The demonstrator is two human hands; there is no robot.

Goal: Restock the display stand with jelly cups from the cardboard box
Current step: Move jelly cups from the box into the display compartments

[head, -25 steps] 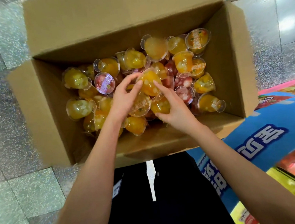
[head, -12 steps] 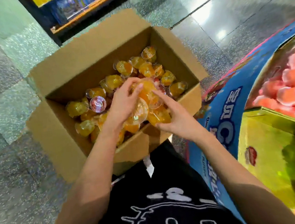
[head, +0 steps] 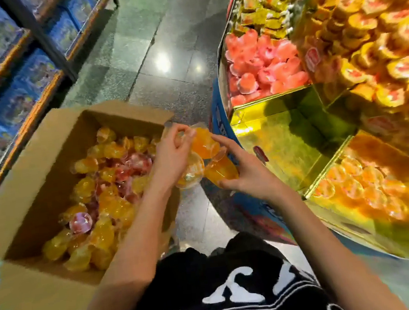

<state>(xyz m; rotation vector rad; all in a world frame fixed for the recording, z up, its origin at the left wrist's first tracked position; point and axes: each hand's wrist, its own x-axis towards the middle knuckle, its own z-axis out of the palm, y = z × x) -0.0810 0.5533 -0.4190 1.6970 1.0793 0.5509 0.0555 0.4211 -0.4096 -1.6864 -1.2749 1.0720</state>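
Orange jelly cups [head: 203, 143] sat just right of cardboard box [head: 21, 182], left grip [head: 172, 156] and right grip [head: 249, 172] both curled round them. Carrying step; next needed release into display stand [head: 280, 132], right of box

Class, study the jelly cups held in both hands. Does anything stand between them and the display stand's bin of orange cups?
Nothing loose does. Only the stand's blue outer wall and a gold divider lie between the held jelly cups and that bin, and both look passable from above.
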